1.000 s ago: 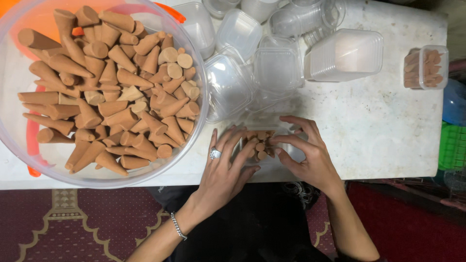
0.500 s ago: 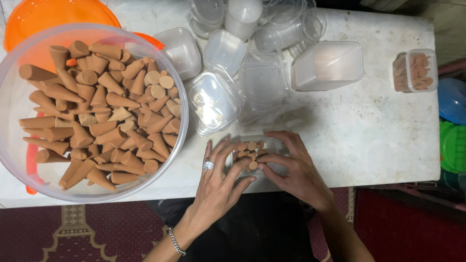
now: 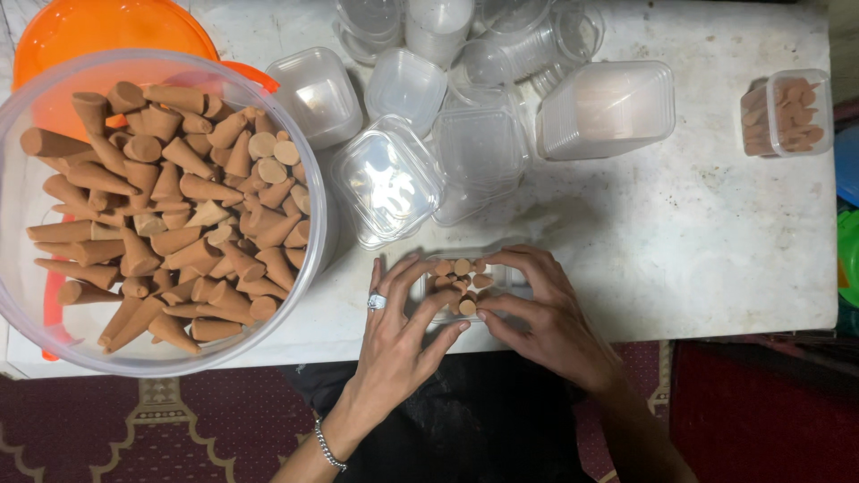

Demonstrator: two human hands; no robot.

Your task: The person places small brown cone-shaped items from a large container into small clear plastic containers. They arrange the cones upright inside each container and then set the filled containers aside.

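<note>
- On the white table (image 3: 698, 259), which fills most of the view, everything sits lower in the picture than half a second ago, so the far edge with its stacked tubs now shows.
- At nine o'clock stands the big clear bowl (image 3: 309, 170), heaped with brown cones (image 3: 170, 224); it reaches further toward the middle than before.
- Behind it, at ten o'clock, lies an orange lid (image 3: 98, 31), more of it in sight than earlier.
- From twelve to one o'clock stands a cluster of empty clear tubs (image 3: 483, 143), some nested, one lying on its side at one o'clock.
- At two o'clock, well apart from the hands, stands a filled tub (image 3: 787, 112) of cones, closed.
- At six o'clock, near the table's front edge, the small clear tub (image 3: 501, 277) stands between both hands, holding the upright cones (image 3: 458, 284) packed base-up.
- The left hand (image 3: 403, 331), with a ring, has its fingers spread along the tub's near left side, thumb at the front. Earlier those fingers lay over the cones; now they sit lower.
- The right hand (image 3: 546, 313) curls round the tub's right side, fingertips over the far rim and thumb pressing at a cone by the near edge.
- A bracelet (image 3: 327, 445) circles the left wrist at seven o'clock.
</note>
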